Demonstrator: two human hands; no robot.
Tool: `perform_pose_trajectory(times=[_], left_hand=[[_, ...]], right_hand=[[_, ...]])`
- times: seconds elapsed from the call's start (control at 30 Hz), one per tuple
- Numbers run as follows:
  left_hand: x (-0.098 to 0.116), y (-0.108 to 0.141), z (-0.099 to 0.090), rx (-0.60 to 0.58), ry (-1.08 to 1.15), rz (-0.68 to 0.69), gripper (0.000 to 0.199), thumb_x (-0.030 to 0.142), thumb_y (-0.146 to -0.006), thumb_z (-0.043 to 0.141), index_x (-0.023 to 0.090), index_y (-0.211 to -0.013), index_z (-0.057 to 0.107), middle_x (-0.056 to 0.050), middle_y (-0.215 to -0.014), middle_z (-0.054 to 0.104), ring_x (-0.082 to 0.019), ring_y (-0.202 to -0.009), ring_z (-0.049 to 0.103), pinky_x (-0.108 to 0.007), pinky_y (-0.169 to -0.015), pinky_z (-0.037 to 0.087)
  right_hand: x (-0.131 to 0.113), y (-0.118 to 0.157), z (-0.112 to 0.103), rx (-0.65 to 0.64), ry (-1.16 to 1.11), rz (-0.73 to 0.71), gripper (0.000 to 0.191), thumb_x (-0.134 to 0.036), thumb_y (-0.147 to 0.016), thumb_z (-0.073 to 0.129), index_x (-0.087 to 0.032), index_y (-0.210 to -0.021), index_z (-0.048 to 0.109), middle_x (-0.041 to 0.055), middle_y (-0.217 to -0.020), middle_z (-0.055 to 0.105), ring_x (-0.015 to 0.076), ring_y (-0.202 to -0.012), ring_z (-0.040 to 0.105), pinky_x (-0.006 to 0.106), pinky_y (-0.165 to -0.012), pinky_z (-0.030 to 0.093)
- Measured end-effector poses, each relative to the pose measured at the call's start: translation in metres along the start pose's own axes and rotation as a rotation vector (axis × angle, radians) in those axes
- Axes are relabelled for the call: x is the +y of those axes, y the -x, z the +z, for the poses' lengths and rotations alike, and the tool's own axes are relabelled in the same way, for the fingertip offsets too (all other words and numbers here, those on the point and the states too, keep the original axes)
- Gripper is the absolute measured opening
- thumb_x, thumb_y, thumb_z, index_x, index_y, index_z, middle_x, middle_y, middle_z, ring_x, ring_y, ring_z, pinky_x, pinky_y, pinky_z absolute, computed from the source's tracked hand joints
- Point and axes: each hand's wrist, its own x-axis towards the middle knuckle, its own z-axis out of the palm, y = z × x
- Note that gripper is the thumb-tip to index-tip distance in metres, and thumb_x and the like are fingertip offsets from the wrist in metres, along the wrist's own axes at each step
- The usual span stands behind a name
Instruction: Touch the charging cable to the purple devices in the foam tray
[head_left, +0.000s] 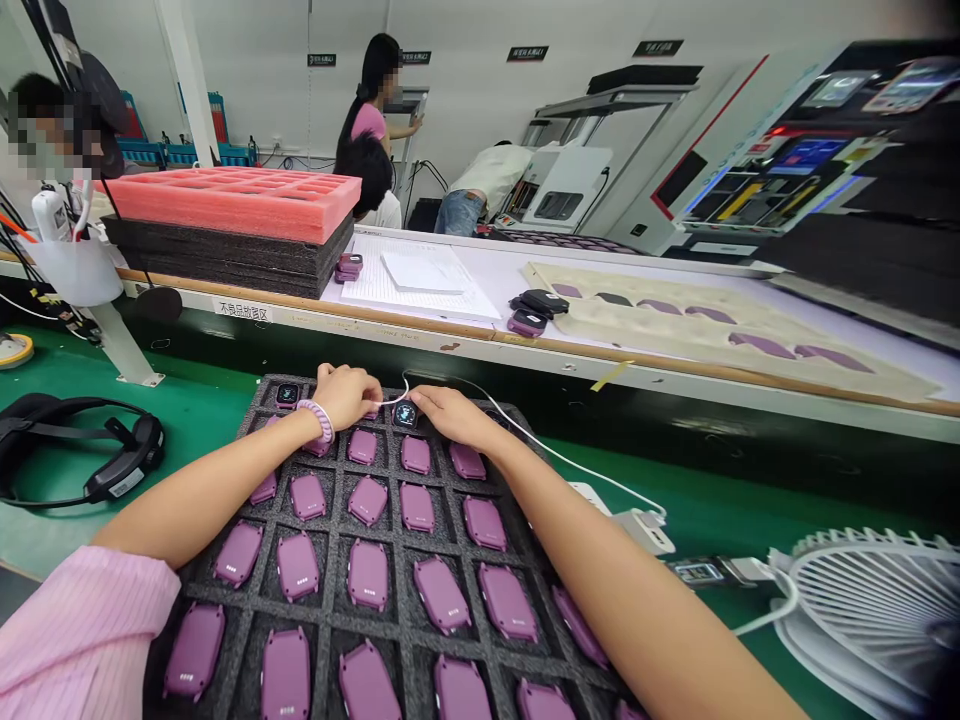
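Fingers (pixel 367 385) of my left hand (pixel 343 393) curl narrowly around the end of a white cable (pixel 540 447), while my right hand (pixel 448 412) rests flat with its fingers pinning a face-up watch (pixel 406 414) in the far row of the black foam tray (pixel 331 520). The cable arcs just above both sets of fingers, then trails off past my right wrist to a white adapter (pixel 637 525) on the green desk (pixel 202 410). A second lit watch (pixel 286 394) sits in the pocket left of my left fingers; below them, rows of purple watches (pixel 367 573) lie face down. As I judge it, the step goes best if the right fingers keep the watch seated in its pocket while the left bring the cable end in squarely, without dragging slack across neighbouring units. Whether the cable end already touches the watch, I cannot tell. A pink foam tray (pixel 232 200) sits well beyond, on the raised shelf.
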Motion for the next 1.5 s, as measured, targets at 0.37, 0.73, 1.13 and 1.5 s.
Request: perform_pose_trajectory(times=[0.37, 0.73, 1.13, 1.5], left_hand=[[-0.008, 0.001, 0.005, -0.038, -0.191, 0.208, 0.026, 0.022, -0.077, 0.076, 0.021, -0.102, 0.069, -0.007, -0.106, 0.070, -0.028, -0.114, 0.052, -0.046, -0.109, 0.023], [-0.031, -0.004, 0.008, -0.144, -0.065, 0.061, 0.044, 0.041, -0.101, 0.028, 0.027, -0.117, 0.067, -0.002, -0.103, 0.073, -0.027, -0.109, 0.060, -0.043, -0.102, 0.035], [-0.033, -0.013, 0.014, -0.156, -0.057, 0.024, 0.047, 0.038, -0.099, 0.024, 0.022, -0.105, 0.068, -0.008, -0.103, 0.071, -0.032, -0.110, 0.057, -0.045, -0.097, 0.032], [-0.030, -0.011, 0.015, -0.158, -0.051, -0.003, 0.049, 0.043, -0.100, 0.023, 0.028, -0.108, 0.069, -0.004, -0.106, 0.072, -0.029, -0.111, 0.056, -0.043, -0.098, 0.029]], right_hand=[[0.007, -0.001, 0.004, 0.034, -0.032, -0.034, 0.033, -0.030, -0.103, 0.042, -0.020, -0.076, 0.059, 0.0037, -0.076, 0.066, 0.0229, -0.075, 0.062, 0.029, -0.072, 0.045], [0.018, 0.007, -0.013, 0.170, -0.072, -0.003, 0.021, -0.017, -0.089, 0.054, -0.018, -0.098, 0.073, 0.0095, -0.107, 0.071, 0.0284, -0.103, 0.064, 0.040, -0.097, 0.047], [0.064, 0.129, -0.070, -0.034, -0.020, -0.006, 0.045, -0.062, -0.093, 0.049, -0.023, -0.089, 0.071, 0.0095, -0.092, 0.069, 0.0280, -0.086, 0.066, 0.041, -0.081, 0.052], [0.079, 0.118, -0.054, -0.096, 0.063, -0.109, 0.034, -0.054, -0.090, 0.053, -0.023, -0.102, 0.061, 0.0140, -0.110, 0.064, 0.0335, -0.103, 0.061, 0.050, -0.090, 0.051]])
